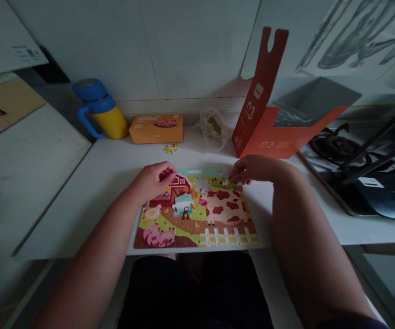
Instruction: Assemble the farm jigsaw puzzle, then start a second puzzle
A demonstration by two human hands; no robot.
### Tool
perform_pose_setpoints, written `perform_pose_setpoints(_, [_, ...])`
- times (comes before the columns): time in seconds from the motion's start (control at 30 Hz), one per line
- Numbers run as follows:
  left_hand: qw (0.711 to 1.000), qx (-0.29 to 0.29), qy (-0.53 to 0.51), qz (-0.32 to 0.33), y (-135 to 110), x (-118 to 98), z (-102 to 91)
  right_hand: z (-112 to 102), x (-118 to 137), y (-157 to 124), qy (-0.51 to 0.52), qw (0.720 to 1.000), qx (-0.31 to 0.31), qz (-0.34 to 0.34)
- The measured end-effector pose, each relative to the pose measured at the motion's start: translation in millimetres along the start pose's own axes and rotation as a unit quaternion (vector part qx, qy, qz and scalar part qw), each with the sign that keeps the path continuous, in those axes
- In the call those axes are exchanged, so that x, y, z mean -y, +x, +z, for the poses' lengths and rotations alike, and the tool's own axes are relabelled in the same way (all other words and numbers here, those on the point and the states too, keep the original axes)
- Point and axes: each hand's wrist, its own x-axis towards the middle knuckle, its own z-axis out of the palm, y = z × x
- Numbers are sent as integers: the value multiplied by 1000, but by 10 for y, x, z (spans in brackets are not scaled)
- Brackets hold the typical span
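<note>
A farm jigsaw puzzle [223, 208] lies on the white table, showing a red barn, a spotted cow, a pink pig and a white fence. My left hand [154, 180] rests at its upper left corner, fingers curled together over the barn's roof; whatever may be between them is hidden. At the upper right edge, my right hand [250, 169] has thumb and fingers closed on a green puzzle piece [225, 182] with a small white animal. A loose turquoise piece [184, 204] with a red tractor lies on top of the puzzle, beside the barn.
Behind the puzzle are a few loose pieces [170, 149], an orange puzzle box [157, 129] and a crumpled clear plastic bag [214, 130]. A blue and yellow flask [103, 109] stands at left. To the right are an open red box [269, 132] and a gas stove [341, 146].
</note>
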Motion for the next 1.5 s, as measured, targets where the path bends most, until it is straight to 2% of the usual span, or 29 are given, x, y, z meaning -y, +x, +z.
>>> perform_pose_setpoints(0.13, [1000,-1,-1,-1,0,8,4,20,80,-12,-70,997,-25,22])
perform_pose_setpoints(0.27, [1000,11,-2,5,-17,-38,-35,27,150,-27,-161,984,-68,13])
perform_pose_setpoints(0.33, [999,39,2,37,-31,-84,-57,31,166,-27,-174,982,-76,11])
perform_pose_setpoints(0.47, [982,143,16,119,-60,-213,-54,43,182,-21,-179,981,-74,18])
perform_pose_setpoints(0.57, [974,185,50,117,-74,-304,-21,38,209,-39,-192,979,-64,29])
perform_pose_setpoints(0.8, [971,207,70,93,-84,-313,-8,-31,268,-174,-187,982,-15,29])
perform_pose_setpoints(1.17, [972,217,40,85,-75,-315,-26,39,237,-121,-188,982,-23,26])
perform_pose_setpoints(1.27, [972,230,15,46,-96,-320,-27,44,280,-120,-177,982,-66,6])
perform_pose_setpoints(1.37, [971,233,-48,11,-122,-309,5,111,436,-120,-125,984,-113,-55])
perform_pose_setpoints(1.43, [970,216,-112,-8,-132,-308,45,215,590,-118,-60,986,-99,-121])
perform_pose_setpoints(1.5, [968,185,-164,-27,-129,-321,92,363,751,-113,8,980,-58,-191])
